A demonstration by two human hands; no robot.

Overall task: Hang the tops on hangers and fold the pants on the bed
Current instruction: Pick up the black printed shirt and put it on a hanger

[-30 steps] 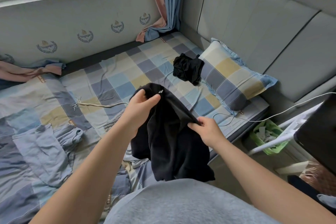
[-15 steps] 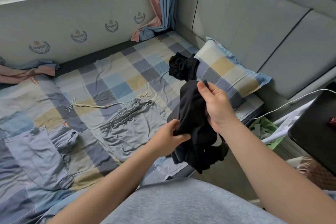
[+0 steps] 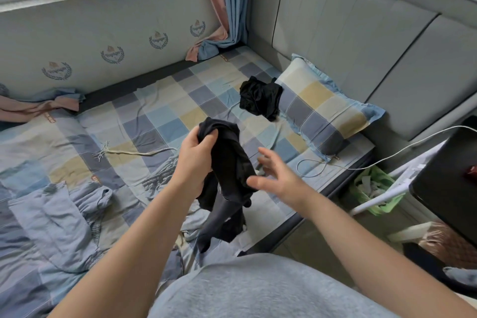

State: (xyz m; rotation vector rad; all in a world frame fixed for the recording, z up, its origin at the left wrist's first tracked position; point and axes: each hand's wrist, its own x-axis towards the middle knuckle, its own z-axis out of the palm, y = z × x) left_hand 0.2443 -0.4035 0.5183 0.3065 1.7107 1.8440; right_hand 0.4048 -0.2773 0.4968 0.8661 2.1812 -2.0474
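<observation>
Above the bed's near edge, left hand (image 3: 196,155) clenches round the bunched upper end of a black garment (image 3: 228,168), fingers curled into the cloth, so the rest hangs free and can be sorted out. Other side: right hand (image 3: 275,175) is released, fingers spread, holding nothing. Its thumb sits right at the garment's side, contact unclear. Reads as a reach for a second hold, to shake the piece out or find a waistband or collar. Top or pants: cannot tell, too crumpled. Lower part dangles in twisted folds with a paler grey inside showing, bottom end low over the bed (image 3: 160,116) edge. So this is a sorting step, no folding or hanging yet; no hanger shows.

Outward: a grey-blue garment (image 3: 54,217) lies rumpled on the checked sheet to the left. Another grey piece with a gathered band (image 3: 160,178) lies just beyond the left wrist, and a beige cord (image 3: 134,153) with a frayed end lies past that. A second black garment (image 3: 260,98) sits in a heap against the checked pillow (image 3: 325,111), well apart from both hands, likely waiting its turn. A white cable (image 3: 335,166) loops on the bed's right edge by the pillow. On the floor to the right, a green bag (image 3: 374,188). Behind it all, padded headboard (image 3: 361,33).
</observation>
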